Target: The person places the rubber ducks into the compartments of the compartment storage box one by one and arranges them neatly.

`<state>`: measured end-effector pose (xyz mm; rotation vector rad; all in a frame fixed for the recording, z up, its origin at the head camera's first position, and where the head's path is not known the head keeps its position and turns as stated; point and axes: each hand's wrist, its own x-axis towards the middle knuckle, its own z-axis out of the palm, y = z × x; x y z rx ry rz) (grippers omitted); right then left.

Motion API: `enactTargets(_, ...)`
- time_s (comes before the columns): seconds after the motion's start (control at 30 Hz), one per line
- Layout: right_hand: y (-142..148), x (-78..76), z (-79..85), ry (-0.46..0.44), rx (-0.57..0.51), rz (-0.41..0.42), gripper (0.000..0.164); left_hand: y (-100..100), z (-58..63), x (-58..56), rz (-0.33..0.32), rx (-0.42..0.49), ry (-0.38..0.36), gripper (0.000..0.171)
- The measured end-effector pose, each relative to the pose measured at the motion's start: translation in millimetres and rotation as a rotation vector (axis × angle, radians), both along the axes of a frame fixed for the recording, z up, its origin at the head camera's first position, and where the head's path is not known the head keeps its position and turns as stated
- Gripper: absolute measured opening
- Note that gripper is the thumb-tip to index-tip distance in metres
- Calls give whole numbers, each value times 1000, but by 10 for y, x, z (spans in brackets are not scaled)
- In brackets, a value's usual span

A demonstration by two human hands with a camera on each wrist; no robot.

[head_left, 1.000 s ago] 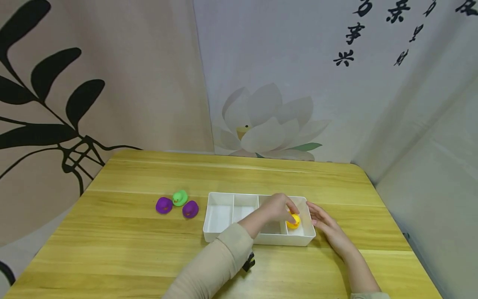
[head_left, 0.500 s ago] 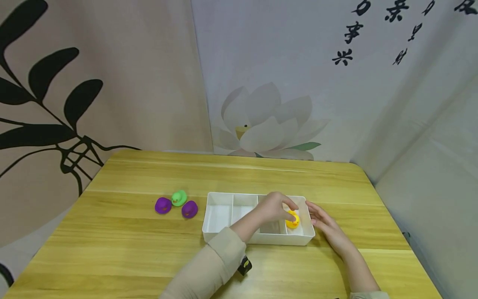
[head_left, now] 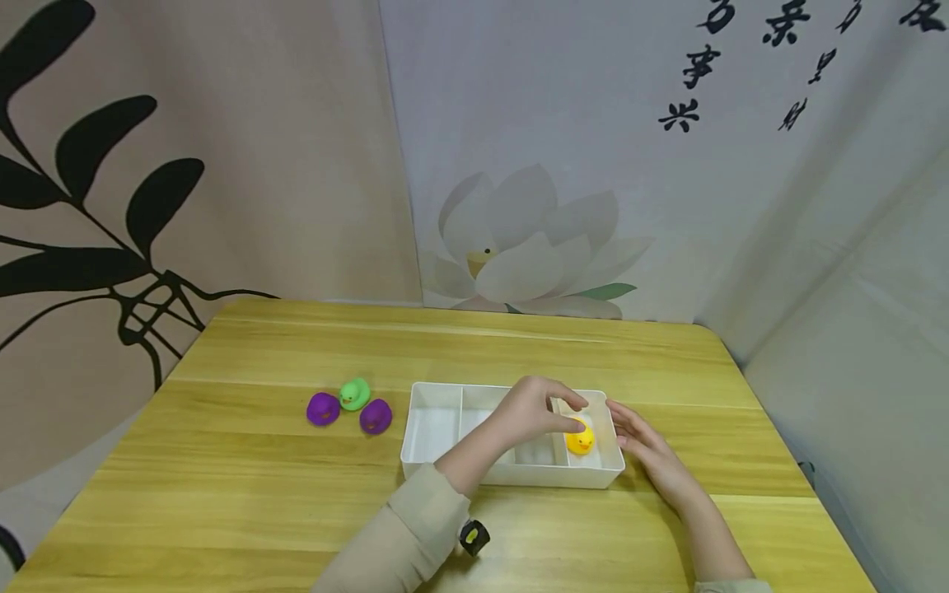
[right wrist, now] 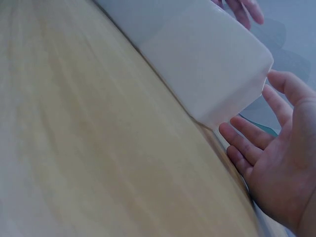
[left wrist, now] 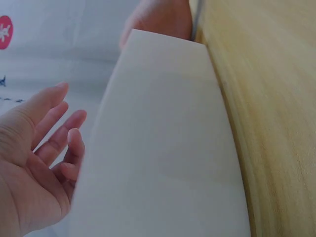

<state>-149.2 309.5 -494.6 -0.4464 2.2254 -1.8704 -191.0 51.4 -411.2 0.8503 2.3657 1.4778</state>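
A yellow rubber duck [head_left: 581, 441] sits in the rightmost compartment of a white divided box [head_left: 511, 475]. Above the box, my left hand [head_left: 528, 409] has its thumb and fingers parted close over the duck, gripping nothing. The left wrist view shows that hand [left wrist: 37, 163] with loosely bent fingers, beside the box's tall white wall [left wrist: 158, 138]. At the box's right end, my right hand [head_left: 654, 451] rests its fingertips against the outer wall. Seen from the right wrist, the right hand's fingers [right wrist: 249, 133] are extended at the box corner.
Left of the box, a green rubber duck [head_left: 355, 394] lies between two purple ducks, one on the left [head_left: 323, 408] and one on the right [head_left: 376, 417]. All stand on a wooden table [head_left: 245, 494]. A printed curtain [head_left: 326, 165] hangs behind the table.
My left hand has drawn back slightly to the left and its fingers have parted from the yellow duck, which stays in the right compartment. The right hand has stayed in place.
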Motion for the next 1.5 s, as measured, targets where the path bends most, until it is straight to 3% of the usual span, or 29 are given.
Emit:
enactTargets(0.47,-28,16,20,-5,19,-26,52,-345,184,206,55,91,71,26)
enactTargets(0.77,-16,17,6,-2,26,-29,51,-646,178,311,135,152,55,25)
enactTargets(1.03,-17,13,1,-2,30,-27,51,-947,151,381,237,213,52,26)
enactTargets(1.23,-10,15,6,-6,39,-28,51,-1205,166,405,317,207,102,24)
enactTargets(1.5,-8,9,5,-8,47,-28,51,-1520,151,407,425,194,109,24)
